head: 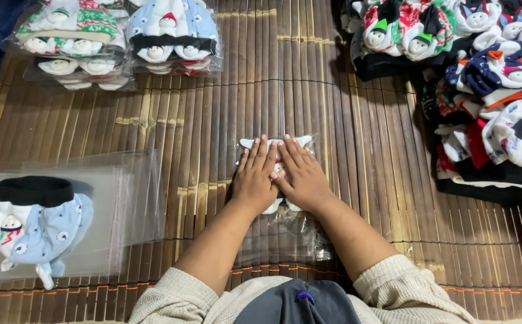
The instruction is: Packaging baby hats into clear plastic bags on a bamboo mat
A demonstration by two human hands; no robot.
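- two hands lie flat, side by side, on a bamboo mat (333,120), and the list runs from the left edge across.
- well left of the fingers, a pale blue snowman garment with a black cuff (36,225) lies on a stack of clear plastic bags (135,198).
- up and left of the fingertips, well apart, stand two piles of bagged snowman garments (117,42), one green and red, one pale blue.
- the left hand (254,180) presses palm down, its fingers (260,153) straight, close together and pointing away from the body.
- under both palms lies a bagged white garment (300,141); its white edges show just beyond the fingertips and below the heels of the hands, and the clear bag's open end trails back between the forearms.
- the right hand (304,180) presses flat too, touching the left one, its fingers (293,153) slightly fanned; neither hand pinches anything.
- well right of the fingers, a heap of loose snowman garments (489,90) in red, green, navy and white fills the mat's right side.
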